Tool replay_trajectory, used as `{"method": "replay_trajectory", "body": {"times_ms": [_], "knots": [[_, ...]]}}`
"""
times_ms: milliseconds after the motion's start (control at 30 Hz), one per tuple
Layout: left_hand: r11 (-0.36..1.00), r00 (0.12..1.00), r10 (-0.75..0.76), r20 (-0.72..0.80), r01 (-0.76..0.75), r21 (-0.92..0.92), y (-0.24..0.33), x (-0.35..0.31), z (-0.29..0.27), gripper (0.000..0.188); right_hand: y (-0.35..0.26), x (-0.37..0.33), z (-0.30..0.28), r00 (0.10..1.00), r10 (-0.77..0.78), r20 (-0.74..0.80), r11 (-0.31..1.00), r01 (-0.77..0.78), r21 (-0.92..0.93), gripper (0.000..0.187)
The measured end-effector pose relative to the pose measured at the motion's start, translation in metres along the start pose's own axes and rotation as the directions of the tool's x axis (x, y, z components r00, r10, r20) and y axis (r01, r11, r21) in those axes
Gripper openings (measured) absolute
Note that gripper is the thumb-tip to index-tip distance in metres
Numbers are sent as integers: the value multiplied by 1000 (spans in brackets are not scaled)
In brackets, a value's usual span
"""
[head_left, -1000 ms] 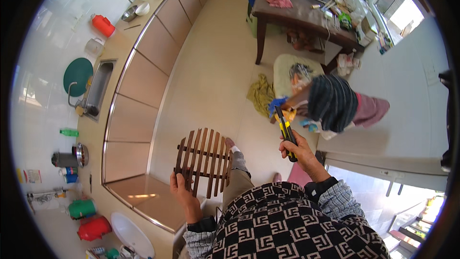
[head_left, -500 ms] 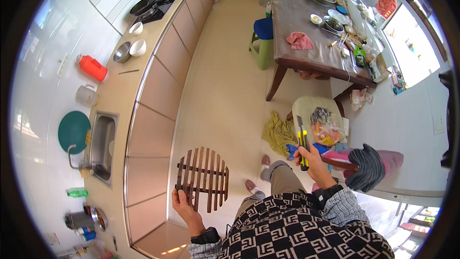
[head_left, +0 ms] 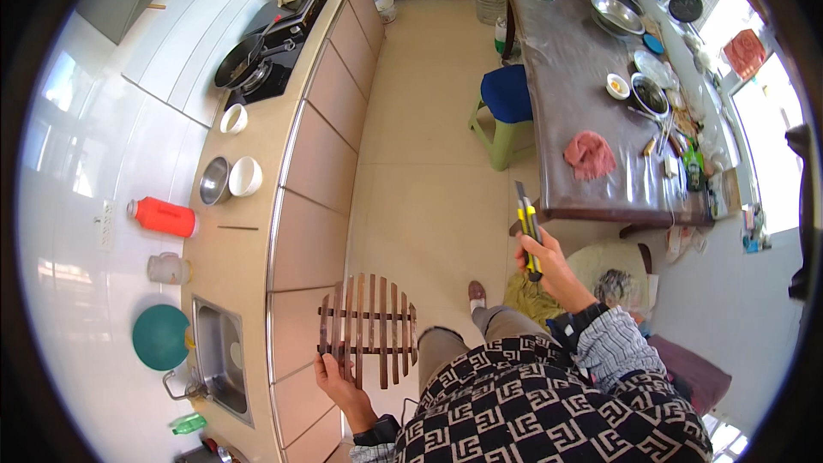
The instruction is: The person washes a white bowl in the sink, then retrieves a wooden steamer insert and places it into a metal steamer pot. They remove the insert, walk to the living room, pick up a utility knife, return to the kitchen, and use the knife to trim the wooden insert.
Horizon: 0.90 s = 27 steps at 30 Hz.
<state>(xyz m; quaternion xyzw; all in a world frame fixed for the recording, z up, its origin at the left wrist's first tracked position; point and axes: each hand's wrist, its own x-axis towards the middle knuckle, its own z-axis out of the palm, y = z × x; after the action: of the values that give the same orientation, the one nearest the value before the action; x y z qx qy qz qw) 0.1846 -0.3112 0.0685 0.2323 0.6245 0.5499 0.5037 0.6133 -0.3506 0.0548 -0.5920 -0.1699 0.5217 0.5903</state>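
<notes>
My left hand (head_left: pixel 345 392) grips the lower left edge of a round rack of dark wooden slats (head_left: pixel 371 339), held upright in front of the counter cabinets. Two crossbars join the slats, and gaps show between them. In my right hand (head_left: pixel 553 266) is a yellow and black utility knife (head_left: pixel 529 236), its blade out and pointing up and away from me. Fingers wrap its handle, with the thumb along it. The knife is held near the close corner of the dark table (head_left: pixel 561 103), apart from it.
Along the left runs a counter (head_left: pixel 244 249) with a sink (head_left: pixel 231 360), bowls (head_left: pixel 245 177), a red flask (head_left: pixel 163 216) and a stove with a black pan (head_left: pixel 236 64). A green stool with a blue seat (head_left: pixel 507 90) stands beside the table, which bears a pink cloth (head_left: pixel 590 156) and dishes.
I have stepped forward along the floor: the table, stool and counter items now appear nearer and lower. Both hands keep hold of the rack and the knife.
</notes>
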Motion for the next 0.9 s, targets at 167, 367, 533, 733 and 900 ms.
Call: {"method": "replay_trajectory", "body": {"times_ms": [167, 367, 533, 733, 900], "knots": [[1000, 1000, -1, 3, 1, 11, 28, 79, 83, 21, -63, 143, 75, 991, 30, 127, 1000, -30, -8, 29], [998, 994, -64, 83, 66, -24, 53, 219, 216, 24, -121, 309, 124, 993, 23, 114, 999, -19, -37, 27], [994, 971, -103, 218, 90, 66, 116, 347, 381, 35, -196, 417, 125, 991, 24, -134, 1000, -21, 23, 18], [988, 897, -83, 435, 15, 157, 160, 476, 577, 29, -250, 490, 92, 916, -7, -401, 992, 55, 109, 18], [984, 907, -82, 413, 8, 178, 162, 560, 709, 23, -285, 595, 71, 838, 89, -538, 982, 18, 190, 18]]}}
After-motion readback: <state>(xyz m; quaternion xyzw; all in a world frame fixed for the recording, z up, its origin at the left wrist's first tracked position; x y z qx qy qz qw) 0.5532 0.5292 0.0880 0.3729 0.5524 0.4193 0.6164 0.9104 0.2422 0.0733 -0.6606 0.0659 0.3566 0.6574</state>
